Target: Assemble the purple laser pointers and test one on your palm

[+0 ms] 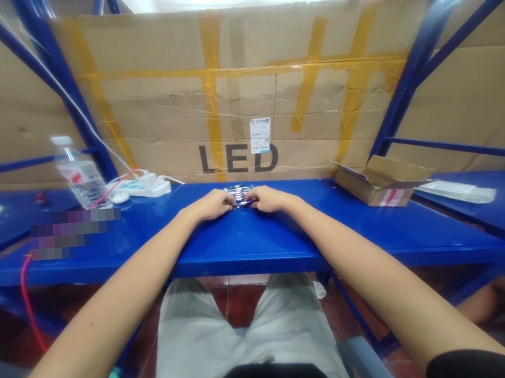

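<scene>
Shiny sticks (239,190): a little pile of thin, colourful things, maybe pens, lying on the blue table (247,238) between the two hands; too small and blurry to say exactly what.
Left hand (216,205): at the pile's left side, fingers curled in narrow, thumb near the tips; can't tell if it's pinching anything.
Right hand (267,198): mirrors it on the right, fingers bunched by a purplish stick (249,202); touching it, I think, but can't tell if it's really gripped.
Stick weight: light, I'd guess, even by the handful.
Stick feel: probably stiff, won't bend or squash much.
Stick surface: glossy, so I'd bet on slippery, and if they're round they could roll off each other.
Breakage: doesn't look super fragile, tbh, though skinny ends might not like a hard knock.
Best hold: I'd cup both ends of the pile, or pinch a single one mid-length.
</scene>
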A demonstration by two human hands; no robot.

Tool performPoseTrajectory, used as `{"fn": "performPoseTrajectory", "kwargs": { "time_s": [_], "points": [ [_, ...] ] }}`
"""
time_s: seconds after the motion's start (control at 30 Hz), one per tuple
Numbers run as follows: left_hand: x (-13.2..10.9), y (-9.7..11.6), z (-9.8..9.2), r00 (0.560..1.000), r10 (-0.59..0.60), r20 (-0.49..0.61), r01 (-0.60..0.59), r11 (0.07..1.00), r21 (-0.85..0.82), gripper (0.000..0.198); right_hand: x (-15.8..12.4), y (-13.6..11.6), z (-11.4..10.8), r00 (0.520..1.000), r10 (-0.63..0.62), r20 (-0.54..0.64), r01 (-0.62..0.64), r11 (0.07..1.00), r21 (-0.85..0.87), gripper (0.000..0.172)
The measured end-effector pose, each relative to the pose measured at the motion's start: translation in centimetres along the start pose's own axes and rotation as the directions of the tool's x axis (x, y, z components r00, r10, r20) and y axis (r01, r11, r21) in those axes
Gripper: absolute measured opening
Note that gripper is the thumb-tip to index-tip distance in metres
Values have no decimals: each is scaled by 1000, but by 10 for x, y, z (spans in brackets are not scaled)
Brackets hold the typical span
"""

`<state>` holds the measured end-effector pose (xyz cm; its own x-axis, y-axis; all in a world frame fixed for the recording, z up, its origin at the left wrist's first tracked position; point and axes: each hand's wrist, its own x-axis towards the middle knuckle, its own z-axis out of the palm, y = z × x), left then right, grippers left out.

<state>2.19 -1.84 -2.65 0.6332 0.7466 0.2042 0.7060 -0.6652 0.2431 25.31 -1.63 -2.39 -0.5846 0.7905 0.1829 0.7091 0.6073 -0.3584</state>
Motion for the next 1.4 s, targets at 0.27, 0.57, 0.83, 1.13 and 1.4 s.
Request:
{"fn": "performPoseTrajectory", "kwargs": {
  "time_s": [0.27, 0.57, 0.83, 1.13, 1.4],
  "points": [
    [-3, 10, -5, 998, -65, 24, 65, 998, -24, 27, 2, 3, -2, 997, 12, -76, 19, 918, 395, 18],
    [2, 12, 0, 995, -33, -91, 30, 999, -29, 15, 2, 0, -1, 1000, 11, -22, -1, 915, 402, 14],
    [2, 28, 2, 888, 250, -387, -259, 965, 31, 17, 3, -1, 2, 999, -35, -20, 40, 928, 371, 21],
    [8, 22, 12, 798, 438, -413, -397, 899, 186, 18, 5, 4, 4, 991, -56, -122, 105, 892, 440, 21],
    [8, 22, 12, 784, 426, -451, -384, 904, 186, 18, 6, 4, 0, 956, -43, -291, 155, 915, 373, 15]
  ]
}}
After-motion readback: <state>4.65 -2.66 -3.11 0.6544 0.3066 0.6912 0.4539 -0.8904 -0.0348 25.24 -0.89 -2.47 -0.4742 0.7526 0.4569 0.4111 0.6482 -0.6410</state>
